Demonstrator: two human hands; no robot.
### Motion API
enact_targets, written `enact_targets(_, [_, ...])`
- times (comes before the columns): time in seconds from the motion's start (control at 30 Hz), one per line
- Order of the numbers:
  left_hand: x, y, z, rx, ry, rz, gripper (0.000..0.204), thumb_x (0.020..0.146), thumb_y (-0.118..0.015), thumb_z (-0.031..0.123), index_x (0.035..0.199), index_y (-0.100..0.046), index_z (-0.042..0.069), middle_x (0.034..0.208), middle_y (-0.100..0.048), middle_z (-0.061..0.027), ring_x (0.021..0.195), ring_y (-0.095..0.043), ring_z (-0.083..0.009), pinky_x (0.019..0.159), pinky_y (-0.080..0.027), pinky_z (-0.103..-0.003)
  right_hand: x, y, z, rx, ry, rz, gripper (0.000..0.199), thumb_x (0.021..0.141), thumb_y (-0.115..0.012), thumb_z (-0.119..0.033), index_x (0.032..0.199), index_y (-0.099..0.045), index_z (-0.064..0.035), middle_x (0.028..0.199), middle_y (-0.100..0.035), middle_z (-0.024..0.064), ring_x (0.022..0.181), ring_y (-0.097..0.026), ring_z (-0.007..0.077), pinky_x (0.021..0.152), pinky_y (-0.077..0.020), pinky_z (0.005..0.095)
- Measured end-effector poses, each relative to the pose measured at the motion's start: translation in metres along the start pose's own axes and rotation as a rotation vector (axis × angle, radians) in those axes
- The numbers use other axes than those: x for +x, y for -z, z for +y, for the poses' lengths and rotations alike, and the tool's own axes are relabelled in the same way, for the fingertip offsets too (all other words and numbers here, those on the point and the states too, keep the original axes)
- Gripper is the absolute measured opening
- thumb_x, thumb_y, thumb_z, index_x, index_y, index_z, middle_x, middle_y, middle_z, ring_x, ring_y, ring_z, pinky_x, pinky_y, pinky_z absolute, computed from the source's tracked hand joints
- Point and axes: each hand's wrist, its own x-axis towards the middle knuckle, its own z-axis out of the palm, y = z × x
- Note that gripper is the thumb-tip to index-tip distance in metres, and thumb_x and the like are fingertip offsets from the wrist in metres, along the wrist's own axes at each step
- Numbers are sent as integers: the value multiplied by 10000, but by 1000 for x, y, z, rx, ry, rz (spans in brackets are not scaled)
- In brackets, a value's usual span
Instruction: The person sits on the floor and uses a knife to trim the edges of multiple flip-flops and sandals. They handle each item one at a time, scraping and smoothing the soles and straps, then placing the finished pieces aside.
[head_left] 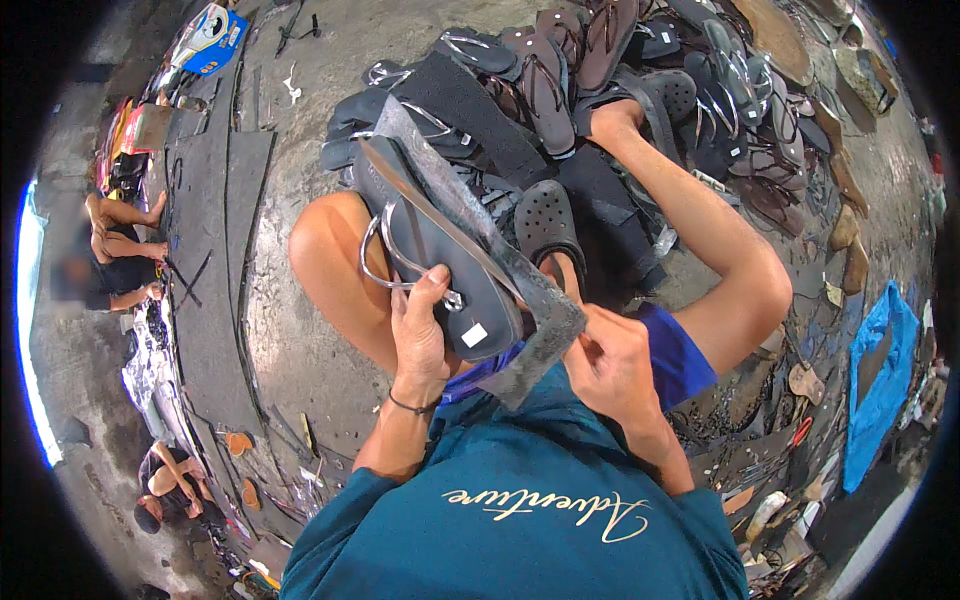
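Both hands hold the sandal [430,250], toe pointing upper-left.

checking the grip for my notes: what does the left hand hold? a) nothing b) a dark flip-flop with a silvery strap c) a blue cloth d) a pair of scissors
b: the left hand grips a dark flip-flop with a silvery strap, pressed against a grey rubber sheet that the right hand pinches.

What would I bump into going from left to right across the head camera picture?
Seated person → long dark rubber sheet → left hand gripping a grey flip-flop → right hand → blue cloth.
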Motion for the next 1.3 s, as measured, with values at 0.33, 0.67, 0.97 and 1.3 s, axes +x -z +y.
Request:
enact_targets(0.33, [-3,13,8,-21,81,-205,523,792,-598,204,1237,-444,-23,959,-637,-133,794,-664,-198,690,-568,-295,-31,28,-5,-31,-131,-105,261,804,-615,-6,1057,-654,48,682,-619,99,502,-539,115,466,-414,249])
enact_targets(0.67, [-9,16,14,-86,101,-204,497,787,-611,151,1223,-445,-21,995,-641,-154,789,-674,-202,658,-586,-320,24,2,11,54,-99,-236,254,847,-628,-29,1097,-662,3,814,-690,145,575,-590,118,558,-463,247])
enact_targets(0.97, [-9,-3,11,-72,99,-166,474,822,-581,313,1159,-495,-9,894,-632,-109,740,-658,-184,622,-566,-281,65,-58,44,-50,254,64,162,848,-611,-123,978,-682,-56,744,-613,95,647,-616,198,487,-446,293])
enact_targets(1.3, [-9,-4,10,-111,94,-171,480,821,-596,218,1218,-459,-14,987,-629,-123,802,-661,-187,699,-576,-308,117,-67,25,-147,347,76,211,829,-630,-207,985,-672,-71,876,-646,143,779,-637,304,671,-514,381])
